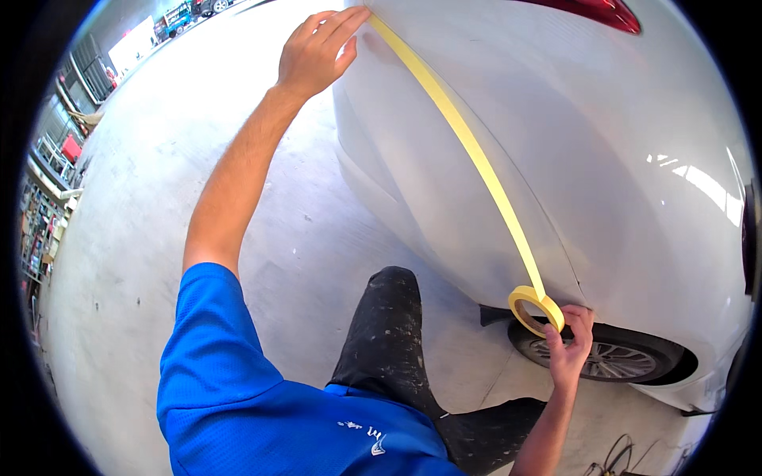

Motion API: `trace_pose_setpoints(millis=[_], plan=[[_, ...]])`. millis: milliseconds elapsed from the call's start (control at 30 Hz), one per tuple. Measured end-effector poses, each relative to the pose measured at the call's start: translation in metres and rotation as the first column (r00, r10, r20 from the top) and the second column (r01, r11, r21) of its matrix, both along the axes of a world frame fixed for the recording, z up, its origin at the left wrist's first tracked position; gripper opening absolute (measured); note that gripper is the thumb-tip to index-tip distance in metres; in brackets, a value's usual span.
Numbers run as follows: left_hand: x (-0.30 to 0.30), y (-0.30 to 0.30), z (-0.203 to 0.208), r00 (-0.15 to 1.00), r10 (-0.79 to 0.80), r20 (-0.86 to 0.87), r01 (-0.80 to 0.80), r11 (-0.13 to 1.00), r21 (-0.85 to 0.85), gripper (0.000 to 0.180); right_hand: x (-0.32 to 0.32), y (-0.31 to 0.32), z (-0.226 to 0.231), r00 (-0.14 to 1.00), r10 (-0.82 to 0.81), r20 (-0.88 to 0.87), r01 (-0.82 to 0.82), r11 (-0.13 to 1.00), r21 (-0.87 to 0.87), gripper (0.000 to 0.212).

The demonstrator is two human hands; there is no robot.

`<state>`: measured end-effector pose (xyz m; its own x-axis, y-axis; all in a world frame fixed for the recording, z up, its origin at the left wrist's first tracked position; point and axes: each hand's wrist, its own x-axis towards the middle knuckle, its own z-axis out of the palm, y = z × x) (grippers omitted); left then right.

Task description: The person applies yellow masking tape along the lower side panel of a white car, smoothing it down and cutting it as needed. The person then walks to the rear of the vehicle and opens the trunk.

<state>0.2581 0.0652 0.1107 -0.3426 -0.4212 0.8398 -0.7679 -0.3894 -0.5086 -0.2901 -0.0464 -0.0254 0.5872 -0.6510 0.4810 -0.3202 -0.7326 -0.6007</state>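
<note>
A strip of yellow masking tape (476,155) runs in a long line down the light silver car's bumper (421,159), beside the seam with the body panel. At the strip's far upper end is my left hand (317,55), its fingers stretched out and the fingertips touching the tape's end. My right hand (571,341) grips the roll of masking tape (549,308) near the wheel arch, thumb and fingers at its rim. From the roll the strip leads upward, unbroken, to the left hand. Whether its whole length sticks to the paint I cannot tell.
Below the roll is the car's wheel (619,358), and a red tail light (607,12) sits at the top. My bent knee (389,317) is close to the bumper. Dark cables (623,454) lie on the concrete floor (143,238) at lower right. Cluttered shelves (40,230) line the far left.
</note>
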Motion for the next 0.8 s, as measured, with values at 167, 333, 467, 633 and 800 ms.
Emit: trace_pose_setpoints(millis=[167,333,467,633,800], plan=[[0.008,0.013,0.012,0.998,0.041,0.048,-0.045,0.994,0.099,0.046,0.0,0.001,0.003,1.0,0.004,0.017,-0.004,1.0,0.014,0.028],[0.002,0.021,0.015,0.998,0.045,0.046,-0.052,0.988,0.145,0.051,0.0,0.004,-0.002,0.994,-0.012,0.107,-0.001,0.993,0.12,0.031],[-0.011,0.024,0.017,0.997,0.067,0.038,-0.073,0.981,0.179,0.056,-0.011,-0.003,-0.015,0.996,-0.015,0.088,0.001,0.987,0.161,0.032],[-0.022,0.026,0.015,0.996,0.088,0.014,-0.089,0.974,0.207,0.059,-0.007,-0.002,-0.02,0.977,-0.106,0.187,0.042,0.947,0.318,0.027],[-0.024,0.028,0.015,0.992,0.126,0.016,-0.126,0.966,0.226,0.061,-0.004,0.003,-0.012,0.993,-0.095,0.072,0.079,0.978,0.194,0.03]])
